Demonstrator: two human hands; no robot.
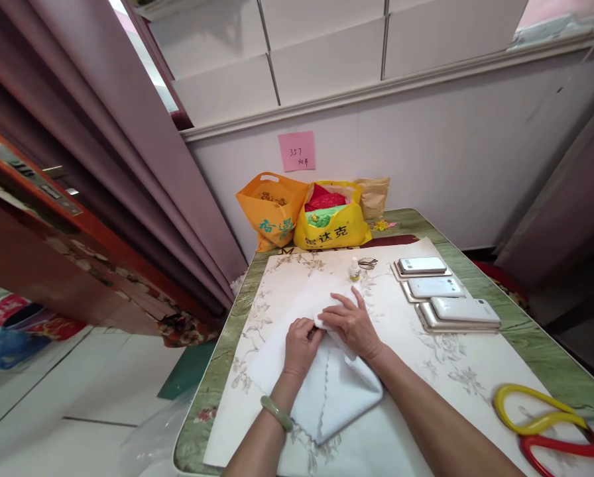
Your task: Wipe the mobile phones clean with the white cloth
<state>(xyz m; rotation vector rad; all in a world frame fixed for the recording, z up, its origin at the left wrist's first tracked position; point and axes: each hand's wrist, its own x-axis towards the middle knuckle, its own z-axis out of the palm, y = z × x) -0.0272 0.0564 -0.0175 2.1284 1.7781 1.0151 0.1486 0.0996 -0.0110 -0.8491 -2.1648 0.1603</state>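
Note:
A white cloth (334, 391) lies partly folded on the floral table mat (426, 371). My left hand (299, 344), with a green bangle on its wrist, pinches a fold of the cloth with curled fingers. My right hand (351, 323) rests flat on the cloth beside it, fingers stretched out and pressing the fold down.
Three white phones (436, 287) lie in a row to the right. A small bottle (355, 268) stands behind the cloth. Yellow and red scissors (545, 424) sit at the near right. Two bags (301, 215) stand against the wall under a pink note (297, 151).

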